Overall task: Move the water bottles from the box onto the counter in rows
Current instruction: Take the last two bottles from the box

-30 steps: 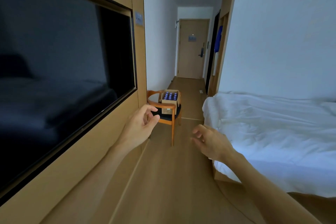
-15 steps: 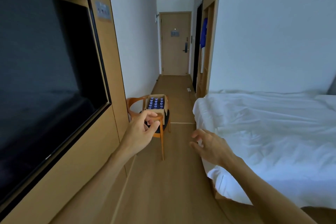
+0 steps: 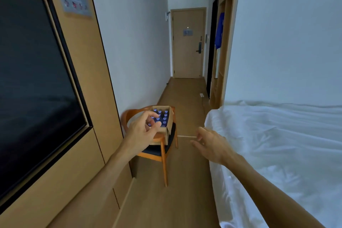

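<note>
An open cardboard box (image 3: 169,118) sits on the seat of a wooden chair (image 3: 162,153) by the left wall, some way ahead. Several water bottles (image 3: 163,116) with blue caps stand upright inside it. My left hand (image 3: 142,131) is raised in front of the box, fingers loosely curled, holding nothing and partly covering the box. My right hand (image 3: 211,146) hangs lower and to the right, fingers relaxed, empty. Both hands are short of the box. No counter is in view.
A wall-mounted black TV (image 3: 33,83) in a wood panel fills the left. A bed with white sheets (image 3: 277,144) lies on the right. Between them a wood-floor aisle (image 3: 162,200) leads past the chair to a closed door (image 3: 188,42).
The view has moved forward along the aisle. The chair and box appear larger and nearer, and my left hand now overlaps the box. Both hands stay raised and empty.
</note>
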A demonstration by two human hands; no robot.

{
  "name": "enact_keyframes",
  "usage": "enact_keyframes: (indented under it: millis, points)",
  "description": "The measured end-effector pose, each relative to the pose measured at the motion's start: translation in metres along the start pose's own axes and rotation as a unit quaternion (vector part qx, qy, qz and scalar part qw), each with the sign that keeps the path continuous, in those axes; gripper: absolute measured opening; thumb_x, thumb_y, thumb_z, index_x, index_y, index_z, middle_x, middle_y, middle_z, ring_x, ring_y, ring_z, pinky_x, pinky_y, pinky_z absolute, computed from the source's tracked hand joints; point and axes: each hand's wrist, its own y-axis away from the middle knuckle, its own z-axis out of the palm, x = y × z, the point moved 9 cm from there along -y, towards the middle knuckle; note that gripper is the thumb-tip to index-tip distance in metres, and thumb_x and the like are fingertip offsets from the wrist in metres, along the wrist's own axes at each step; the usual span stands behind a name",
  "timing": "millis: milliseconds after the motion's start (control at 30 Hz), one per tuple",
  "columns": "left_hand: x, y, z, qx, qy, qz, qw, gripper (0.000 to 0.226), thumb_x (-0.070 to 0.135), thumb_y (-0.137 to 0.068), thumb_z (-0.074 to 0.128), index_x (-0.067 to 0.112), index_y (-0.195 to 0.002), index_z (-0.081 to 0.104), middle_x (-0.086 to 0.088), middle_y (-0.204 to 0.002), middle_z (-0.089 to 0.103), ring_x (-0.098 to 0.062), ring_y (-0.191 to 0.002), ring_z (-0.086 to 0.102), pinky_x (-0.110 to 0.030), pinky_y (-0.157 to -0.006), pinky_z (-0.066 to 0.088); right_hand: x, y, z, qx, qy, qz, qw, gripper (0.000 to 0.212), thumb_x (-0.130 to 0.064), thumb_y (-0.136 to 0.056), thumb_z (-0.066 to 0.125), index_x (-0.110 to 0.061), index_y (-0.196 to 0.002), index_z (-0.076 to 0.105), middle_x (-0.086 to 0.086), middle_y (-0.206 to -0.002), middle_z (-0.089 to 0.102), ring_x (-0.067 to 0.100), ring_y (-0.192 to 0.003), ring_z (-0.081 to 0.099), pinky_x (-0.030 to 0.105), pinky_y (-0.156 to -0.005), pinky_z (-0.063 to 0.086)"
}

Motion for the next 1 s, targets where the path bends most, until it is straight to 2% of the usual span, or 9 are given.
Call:
enact_keyframes:
  millis: [133, 267, 467, 500, 567, 667, 800, 933, 1000]
  points:
    - [-0.030, -0.057, 0.023, 0.004, -0.007, -0.023, 1.000, 0.018, 0.032, -0.093, 0.060, 0.030, -0.110, 0.056, 0.011, -0.090, 0.058, 0.005, -0.078, 0.056, -0.012, -0.058, 0.047, 0.039, -0.066, 0.018, -0.006, -0.012, -0.015, 1.000, 0.017, -0.053, -0.090, 0.052, -0.046, -0.089, 0.037, -0.018, -0.092, 0.052, 0.004, -0.074, 0.057, 0.027, -0.069, 0.054]
    - [-0.069, -0.116, 0.047, 0.016, -0.024, -0.034, 0.999, 0.017, 0.039, -0.092, 0.058, 0.037, -0.108, 0.055, 0.015, -0.092, 0.058, 0.007, -0.082, 0.057, -0.011, -0.057, 0.047, 0.078, -0.135, 0.038, -0.010, -0.025, -0.020, 0.999, 0.019, -0.061, -0.085, 0.048, -0.050, -0.088, 0.033, -0.024, -0.084, 0.046, 0.005, -0.070, 0.056, 0.027, -0.066, 0.054]
    - [-0.144, -0.219, 0.086, 0.021, -0.011, -0.061, 0.998, 0.014, 0.042, -0.092, 0.057, 0.038, -0.106, 0.055, 0.018, -0.091, 0.059, 0.015, -0.086, 0.055, -0.009, -0.054, 0.046, 0.132, -0.249, 0.072, -0.020, -0.022, -0.019, 0.999, 0.018, -0.062, -0.087, 0.048, -0.049, -0.091, 0.037, -0.026, -0.087, 0.048, 0.004, -0.072, 0.057, 0.023, -0.066, 0.053]
    - [-0.157, -0.239, 0.093, 0.021, -0.001, -0.070, 0.997, 0.014, 0.041, -0.092, 0.057, 0.037, -0.106, 0.056, 0.017, -0.092, 0.060, 0.014, -0.086, 0.056, -0.006, -0.054, 0.045, 0.141, -0.269, 0.079, -0.025, -0.025, -0.012, 0.999, 0.018, -0.062, -0.087, 0.048, -0.048, -0.092, 0.039, -0.025, -0.087, 0.048, 0.004, -0.073, 0.057, 0.023, -0.067, 0.053]
    - [-0.181, -0.279, 0.104, 0.022, 0.001, -0.089, 0.996, 0.015, 0.041, -0.092, 0.057, 0.037, -0.106, 0.056, 0.017, -0.092, 0.061, 0.005, -0.081, 0.062, -0.010, -0.052, 0.046, 0.157, -0.309, 0.090, -0.035, -0.026, 0.002, 0.999, 0.019, -0.063, -0.085, 0.048, -0.047, -0.093, 0.042, -0.024, -0.090, 0.049, 0.004, -0.075, 0.057, 0.024, -0.069, 0.053]
    - [-0.211, -0.335, 0.123, 0.008, -0.008, -0.098, 0.995, 0.017, 0.042, -0.092, 0.055, 0.036, -0.108, 0.055, 0.017, -0.094, 0.063, -0.002, -0.081, 0.062, -0.013, -0.061, 0.045, 0.179, -0.364, 0.106, -0.046, -0.029, 0.009, 0.998, 0.024, -0.068, -0.083, 0.044, -0.047, -0.094, 0.042, -0.023, -0.092, 0.051, 0.002, -0.077, 0.057, 0.025, -0.071, 0.053]
    - [-0.255, -0.399, 0.149, -0.013, -0.019, -0.121, 0.992, 0.022, 0.038, -0.094, 0.054, 0.030, -0.115, 0.054, 0.013, -0.103, 0.063, -0.003, -0.088, 0.061, -0.026, -0.076, 0.055, 0.209, -0.427, 0.130, -0.059, -0.039, 0.020, 0.997, 0.027, -0.069, -0.081, 0.041, -0.045, -0.094, 0.043, -0.023, -0.092, 0.051, 0.005, -0.077, 0.058, 0.028, -0.072, 0.055]
    - [-0.297, -0.451, 0.173, -0.018, -0.011, -0.138, 0.990, 0.020, 0.032, -0.094, 0.056, 0.027, -0.114, 0.056, 0.011, -0.102, 0.062, -0.005, -0.092, 0.061, -0.035, -0.082, 0.057, 0.239, -0.490, 0.158, -0.088, -0.056, 0.029, 0.994, 0.021, -0.061, -0.086, 0.048, -0.043, -0.096, 0.045, -0.020, -0.094, 0.052, 0.005, -0.080, 0.058, 0.033, -0.077, 0.056]
    - [-0.318, -0.475, 0.184, -0.015, -0.011, -0.150, 0.989, 0.020, 0.031, -0.094, 0.056, 0.025, -0.114, 0.057, 0.013, -0.100, 0.061, -0.004, -0.092, 0.060, -0.034, -0.083, 0.056, 0.252, -0.521, 0.173, -0.109, -0.066, 0.024, 0.992, 0.019, -0.059, -0.087, 0.050, -0.044, -0.097, 0.044, -0.019, -0.096, 0.052, 0.005, -0.083, 0.057, 0.035, -0.079, 0.055]
